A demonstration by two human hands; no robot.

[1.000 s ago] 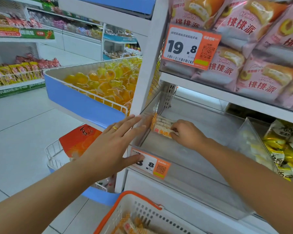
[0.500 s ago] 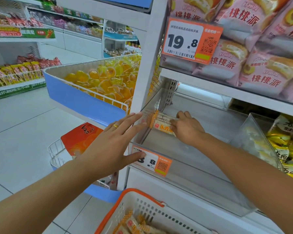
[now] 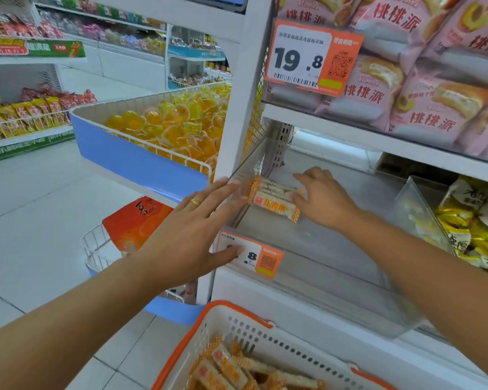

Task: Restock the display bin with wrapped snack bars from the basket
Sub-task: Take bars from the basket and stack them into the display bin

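Note:
A small stack of wrapped snack bars (image 3: 273, 198), white with orange checked ends, lies in the far left corner of the clear display bin (image 3: 321, 280) on the shelf. My right hand (image 3: 326, 198) reaches inside the bin and grips the right end of that stack. My left hand (image 3: 192, 229) is spread flat against the outside of the bin's left front corner, thumb on the price tag (image 3: 254, 257). Below, the white basket with an orange rim (image 3: 254, 325) holds several more bars (image 3: 228, 367).
A clear divider (image 3: 417, 212) separates the bin from yellow packets (image 3: 473, 229) on the right. Pink pastry bags (image 3: 406, 88) fill the shelf above. To the left stand a blue bin of orange jelly cups (image 3: 175, 128) and a wire basket with an orange box (image 3: 135, 220).
My right hand has nudged the stack of bars slightly and settled it against the bin's left wall. My left hand stays on the bin's corner.

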